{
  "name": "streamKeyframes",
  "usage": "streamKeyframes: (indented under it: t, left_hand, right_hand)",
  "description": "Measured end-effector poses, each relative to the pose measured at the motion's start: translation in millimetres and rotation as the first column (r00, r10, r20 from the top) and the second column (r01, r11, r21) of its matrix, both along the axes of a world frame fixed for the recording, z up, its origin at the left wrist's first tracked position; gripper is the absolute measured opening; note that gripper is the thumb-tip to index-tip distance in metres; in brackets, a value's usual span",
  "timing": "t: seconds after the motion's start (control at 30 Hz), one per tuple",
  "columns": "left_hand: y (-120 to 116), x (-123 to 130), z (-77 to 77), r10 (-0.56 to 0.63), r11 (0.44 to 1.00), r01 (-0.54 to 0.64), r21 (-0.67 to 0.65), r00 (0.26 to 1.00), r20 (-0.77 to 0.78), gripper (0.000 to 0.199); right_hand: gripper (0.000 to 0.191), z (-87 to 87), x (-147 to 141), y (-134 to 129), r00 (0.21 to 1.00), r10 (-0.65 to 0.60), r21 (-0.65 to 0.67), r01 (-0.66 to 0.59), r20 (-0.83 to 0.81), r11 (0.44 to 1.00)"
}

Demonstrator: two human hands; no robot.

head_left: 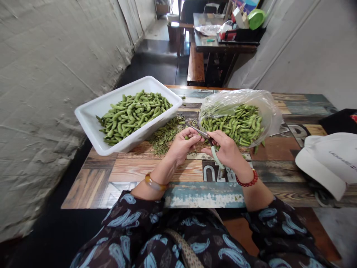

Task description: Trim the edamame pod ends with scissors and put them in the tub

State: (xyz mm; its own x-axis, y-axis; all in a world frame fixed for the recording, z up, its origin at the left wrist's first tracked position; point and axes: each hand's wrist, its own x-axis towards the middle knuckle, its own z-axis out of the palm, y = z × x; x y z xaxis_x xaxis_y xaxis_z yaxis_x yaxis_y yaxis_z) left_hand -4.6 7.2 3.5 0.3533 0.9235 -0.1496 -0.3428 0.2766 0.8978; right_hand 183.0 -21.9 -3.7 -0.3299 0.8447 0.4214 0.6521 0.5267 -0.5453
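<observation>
Both forearms reach forward over the table, angled inward so that the hands nearly meet above its middle. The left hand, palm turned inward, has its thumb and fingers pinched on a green pod; the right hand is curled around the pale green handles of a pair of scissors, whose dark, narrow blades point toward the left fingers. A smooth amber-coloured bangle rings the left wrist, a red beaded bracelet the right. Beyond the left hand stands a white, straight-sided tub with curved, plump pods heaped inside; beside it lie loose, shredded green-brown trimmings. Behind the right hand, more pods fill a crinkled, clear plastic bag. The tabletop is patterned like patchwork planks with lettering. The pinched pod is mostly covered by fingers, so its shape is unclear, the blade tips are hard to separate from the left fingers, and a white cap is cut off at the right edge.
</observation>
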Motion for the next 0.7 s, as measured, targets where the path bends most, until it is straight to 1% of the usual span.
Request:
streamKeyframes:
  t: [0.1,0.23,0.3,0.37,0.47,0.53,0.6,0.67,0.7]
  left_hand:
    - [-0.6,0.3,-0.8,-0.027,1.000,0.027,-0.006,1.000,0.010,0.031]
    - [3.1,-4.0,2.0,-0.060,0.996,0.063,-0.064,0.997,0.053,0.032]
    - [8.9,-10.5,5.5,-0.031,0.995,0.040,-0.092,0.995,0.092,0.034]
    - [16.5,-19.1,9.0,0.025,0.995,-0.011,-0.101,0.990,0.136,0.033]
    - [27.0,-30.6,10.0,0.116,0.990,-0.101,-0.094,0.979,0.166,0.024]
    - [30.8,-33.6,6.5,0.145,0.988,-0.136,-0.079,0.981,0.128,0.026]
    - [32.1,-31.5,0.3,0.142,0.989,-0.141,-0.040,0.989,0.032,0.028]
    - [32.0,-25.2,-7.0,0.120,0.992,-0.114,0.056,0.985,-0.128,0.024]
    - [31.9,-20.9,-10.7,0.118,0.987,-0.089,0.138,0.967,-0.227,0.024]
  right_hand:
    - [0.045,1.6,1.3,-0.3,1.000,0.004,-0.007,-0.004,0.023,1.000]
    - [0.043,-0.3,2.9,1.3,1.000,0.001,0.016,-0.001,0.018,1.000]
    - [0.042,-1.2,3.7,3.0,0.999,-0.034,0.030,0.034,-0.009,0.999]
    - [0.041,-0.7,4.5,4.5,0.995,-0.093,0.035,0.095,-0.046,0.995]
    - [0.041,2.9,6.1,5.5,0.981,-0.167,0.021,0.170,-0.094,0.985]
    - [0.041,5.8,7.4,5.5,0.975,-0.189,0.011,0.191,-0.119,0.981]
    - [0.041,8.0,9.4,5.5,0.971,-0.201,0.008,0.204,-0.133,0.979]
    - [0.041,9.0,11.8,5.9,0.965,-0.218,0.018,0.223,-0.147,0.975]
    - [0.040,9.1,13.2,6.4,0.960,-0.231,0.024,0.237,-0.156,0.971]
